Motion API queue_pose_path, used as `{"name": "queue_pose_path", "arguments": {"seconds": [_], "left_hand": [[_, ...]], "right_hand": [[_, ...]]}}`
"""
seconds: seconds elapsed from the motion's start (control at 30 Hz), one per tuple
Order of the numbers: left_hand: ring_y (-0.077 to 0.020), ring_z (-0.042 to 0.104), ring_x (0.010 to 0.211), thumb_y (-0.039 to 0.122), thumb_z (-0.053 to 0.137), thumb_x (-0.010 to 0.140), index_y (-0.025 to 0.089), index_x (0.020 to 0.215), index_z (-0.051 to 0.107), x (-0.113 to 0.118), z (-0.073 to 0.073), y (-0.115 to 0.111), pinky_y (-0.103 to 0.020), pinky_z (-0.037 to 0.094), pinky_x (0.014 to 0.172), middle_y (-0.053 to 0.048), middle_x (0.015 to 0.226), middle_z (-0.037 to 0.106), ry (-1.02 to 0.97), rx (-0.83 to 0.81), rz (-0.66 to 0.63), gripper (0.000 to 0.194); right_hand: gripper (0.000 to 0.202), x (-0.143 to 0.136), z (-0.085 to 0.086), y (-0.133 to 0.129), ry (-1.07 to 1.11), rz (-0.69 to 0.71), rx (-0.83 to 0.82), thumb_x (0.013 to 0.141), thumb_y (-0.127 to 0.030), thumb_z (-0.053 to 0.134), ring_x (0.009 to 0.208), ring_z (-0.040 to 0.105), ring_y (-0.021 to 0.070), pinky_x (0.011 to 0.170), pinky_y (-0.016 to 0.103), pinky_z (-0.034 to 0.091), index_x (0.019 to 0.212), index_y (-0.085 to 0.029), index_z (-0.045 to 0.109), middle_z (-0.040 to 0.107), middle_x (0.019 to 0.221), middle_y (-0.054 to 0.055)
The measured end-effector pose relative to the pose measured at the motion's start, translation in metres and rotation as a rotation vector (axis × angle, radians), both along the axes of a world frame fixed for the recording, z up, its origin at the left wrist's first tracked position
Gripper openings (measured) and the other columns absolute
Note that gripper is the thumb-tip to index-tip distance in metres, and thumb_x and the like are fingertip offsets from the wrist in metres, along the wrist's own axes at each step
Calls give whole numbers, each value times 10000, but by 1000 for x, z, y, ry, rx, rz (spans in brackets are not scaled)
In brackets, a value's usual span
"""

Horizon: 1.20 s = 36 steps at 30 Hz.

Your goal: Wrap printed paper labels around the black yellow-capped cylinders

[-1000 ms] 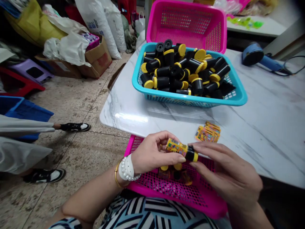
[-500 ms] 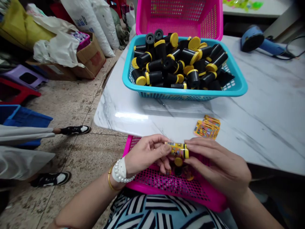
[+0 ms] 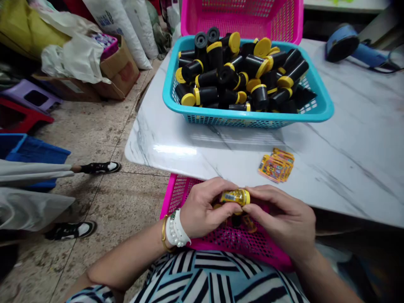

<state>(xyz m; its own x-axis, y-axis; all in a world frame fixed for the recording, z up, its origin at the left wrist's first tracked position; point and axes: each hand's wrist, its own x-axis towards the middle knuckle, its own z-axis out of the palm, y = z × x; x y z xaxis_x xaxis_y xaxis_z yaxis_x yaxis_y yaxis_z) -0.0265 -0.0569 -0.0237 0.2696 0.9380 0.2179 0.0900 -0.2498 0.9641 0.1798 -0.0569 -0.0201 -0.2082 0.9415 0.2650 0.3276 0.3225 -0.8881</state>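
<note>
A small bottle point(image 3: 235, 196) with a yellow cap and a printed yellow label lies sideways between my hands. My left hand point(image 3: 208, 207) is wrapped round its labelled body, thumb below and fingers above. At the capped end, my right hand point(image 3: 284, 214) pinches it with thumb and fingertips. Below them sits a pink basket point(image 3: 252, 249) on my lap, with a few bottles and label pieces partly hidden by my hands. On the table just beyond my right hand lies a stack of printed yellow-orange labels point(image 3: 277, 166).
A turquoise basket point(image 3: 249, 117) full of black bottles with yellow caps stands on the marbled table point(image 3: 189, 153). Behind it is another pink basket point(image 3: 240, 21). A blue heat gun-like tool point(image 3: 353, 46) lies at the right. Another person's shoe point(image 3: 104, 167) shows at the left.
The bottle has turned so a barcode side of the label shows. My left hand has closed further round it, and my right fingertips have drawn in on the cap end.
</note>
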Motion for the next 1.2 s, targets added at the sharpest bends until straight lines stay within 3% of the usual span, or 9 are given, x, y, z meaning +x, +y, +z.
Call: {"name": "queue_pose_path", "arguments": {"seconds": [0.1,0.2,0.33,0.43,0.63,0.8,0.97,1.1,1.2], "left_hand": [[-189,705,934,163,695,910,153,1083,738,0,-8,-4,-312,575,839,-109,1017,731,33,181,-53,179],[-181,707,977,164,721,901,172,1156,723,0,-10,-9,-308,577,882,-108,1072,722,59,182,-36,254],[-190,710,893,368,882,752,190,1282,627,-5,-2,-18,-305,586,794,-84,1075,725,-30,-179,6,614],[-146,656,724,407,741,885,149,1137,662,-8,3,-23,-251,528,630,-60,911,717,-76,-407,-41,369],[-148,661,783,334,758,874,158,1021,698,-10,-1,-24,-267,510,716,-56,903,740,21,-183,0,237],[-89,537,417,572,690,887,193,1025,542,-7,-9,-22,-179,395,388,37,630,644,-302,-704,-179,429],[-73,520,332,668,721,823,193,991,495,-2,-18,-24,-126,365,310,23,581,673,-518,-928,-253,553],[-102,618,396,534,837,781,155,1107,552,-2,-25,-27,-157,489,365,-16,678,732,-764,-1010,-345,575],[-99,644,432,447,883,748,129,967,595,-2,-26,-25,-172,544,407,-26,706,739,-812,-1039,-361,481]], "right_hand": [[180,-6,-5,-6,113,-9,-153,789,-163,816,748,762,158,686,238,643,952,-236,799,803,877,22],[184,-8,-7,-10,139,-11,-203,813,-153,784,765,764,152,687,228,644,974,-241,792,804,909,22],[258,-5,0,-12,-25,-17,15,792,-131,801,881,771,171,828,270,646,1024,-242,783,805,971,41],[265,-7,3,-11,-63,54,126,764,-121,828,840,779,176,784,262,654,1005,-226,794,814,945,57],[175,-20,-4,-17,270,-60,-304,711,-214,889,656,764,165,596,222,646,873,-223,823,810,815,41],[314,-10,-7,-16,406,122,-631,745,-300,890,677,767,153,638,213,643,1050,-272,821,815,850,40],[166,0,-3,-9,295,229,-505,801,-271,850,918,772,172,774,215,640,967,-281,843,783,1042,68],[124,-3,-5,-14,334,143,-382,775,-221,869,798,767,144,719,204,641,879,-280,835,783,899,36],[137,-4,-5,-18,330,72,-315,767,-178,869,716,748,132,660,195,633,854,-269,816,772,814,13]]}}
